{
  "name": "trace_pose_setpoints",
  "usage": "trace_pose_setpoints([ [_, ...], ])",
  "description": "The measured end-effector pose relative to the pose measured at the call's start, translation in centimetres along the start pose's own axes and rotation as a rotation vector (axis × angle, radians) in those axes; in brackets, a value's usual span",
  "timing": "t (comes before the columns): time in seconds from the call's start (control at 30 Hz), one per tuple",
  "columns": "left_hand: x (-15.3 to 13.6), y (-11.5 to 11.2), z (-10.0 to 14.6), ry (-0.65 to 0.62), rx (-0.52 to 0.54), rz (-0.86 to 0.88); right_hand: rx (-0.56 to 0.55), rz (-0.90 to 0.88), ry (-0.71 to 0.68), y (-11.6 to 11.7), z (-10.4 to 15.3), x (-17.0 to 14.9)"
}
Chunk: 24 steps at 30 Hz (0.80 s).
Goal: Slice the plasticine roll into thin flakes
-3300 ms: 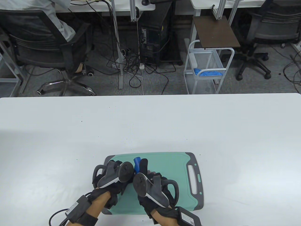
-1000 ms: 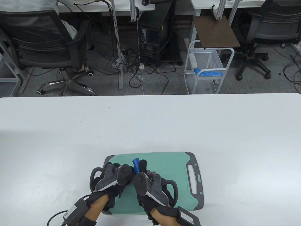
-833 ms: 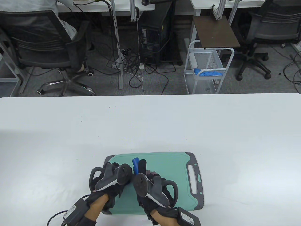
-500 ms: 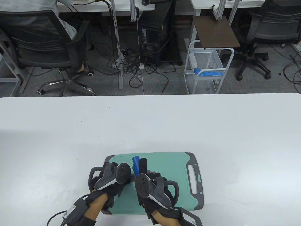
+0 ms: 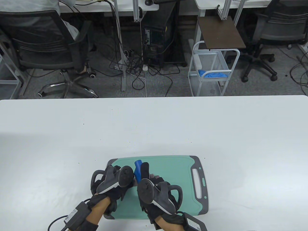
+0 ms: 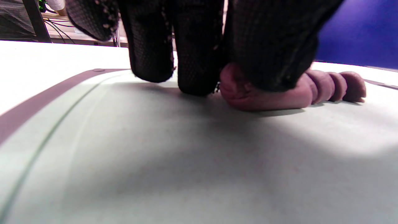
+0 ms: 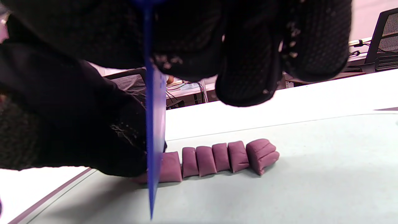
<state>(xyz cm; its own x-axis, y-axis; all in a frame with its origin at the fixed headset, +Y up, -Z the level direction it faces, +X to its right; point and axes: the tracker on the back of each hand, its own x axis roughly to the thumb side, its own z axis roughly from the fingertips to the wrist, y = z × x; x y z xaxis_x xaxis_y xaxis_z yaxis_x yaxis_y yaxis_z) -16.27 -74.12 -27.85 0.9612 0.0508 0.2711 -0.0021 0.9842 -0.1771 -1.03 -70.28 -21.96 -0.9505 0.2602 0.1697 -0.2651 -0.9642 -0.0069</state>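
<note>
Blade lined up for another cut on the purple roll

On the green cutting board point(image 5: 168, 168), toward its left half, the left hand point(image 5: 113, 179) presses its gloved fingers point(image 6: 199, 62) down on the uncut end of the plasticine roll point(image 7: 169, 166), while the right hand point(image 5: 154, 190) grips the thin blue knife point(image 7: 154, 124) with its fingers curled round the handle, blade standing upright at the roll's cut face. To my eye, the blade should come straight down close to that face, since the pieces point(image 7: 224, 157) lying in a row on the board to the right of the blade look chunky rather than flaky. The roll is dull purple, soft and matte, with creased ends.
</note>
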Motion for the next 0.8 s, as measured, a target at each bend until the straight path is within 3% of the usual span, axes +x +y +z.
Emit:
trace_pose_setpoints([
  [0.8, 0.05, 0.14, -0.42, -0.009, -0.009, 0.011, 0.018, 0.013, -0.021, 0.26, -0.13, 0.51],
])
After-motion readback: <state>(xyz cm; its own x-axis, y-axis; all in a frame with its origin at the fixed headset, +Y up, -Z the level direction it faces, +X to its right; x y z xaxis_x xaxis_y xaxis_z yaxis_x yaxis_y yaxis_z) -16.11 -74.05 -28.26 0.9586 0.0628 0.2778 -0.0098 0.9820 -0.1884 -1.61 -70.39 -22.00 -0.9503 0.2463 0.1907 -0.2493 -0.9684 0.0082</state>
